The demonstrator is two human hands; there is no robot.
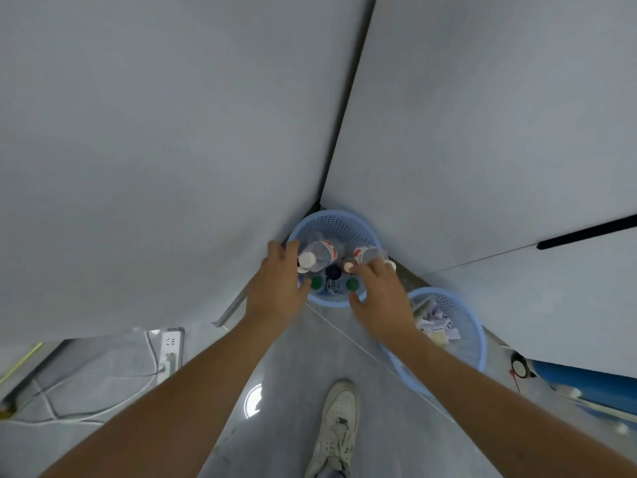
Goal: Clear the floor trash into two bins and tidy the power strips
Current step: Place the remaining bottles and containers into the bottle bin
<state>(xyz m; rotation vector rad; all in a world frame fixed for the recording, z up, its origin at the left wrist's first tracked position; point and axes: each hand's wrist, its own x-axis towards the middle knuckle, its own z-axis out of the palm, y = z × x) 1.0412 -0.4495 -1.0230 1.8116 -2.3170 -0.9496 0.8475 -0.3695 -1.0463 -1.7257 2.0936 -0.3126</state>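
A blue mesh bin [339, 220] stands in the corner where two grey panels meet. It holds several plastic bottles [319, 253] with white, green and dark caps. My left hand [279, 284] wraps the bin's left rim, thumb inside. My right hand [379, 294] sits over the near right rim, fingertips touching a red-labelled bottle [367, 253], thumb outside the rim. A second blue bin [465, 315] to the right holds crumpled paper scraps [436, 322]. On the floor at the left lies a white power strip [171, 346] with loose white cables [103, 405].
Grey panels [172, 167] rise close on both sides of the corner. My white shoe [339, 426] stands on the grey floor behind the bins. A black tape roll [518, 367] and a blue cylinder [586, 377] lie at the right.
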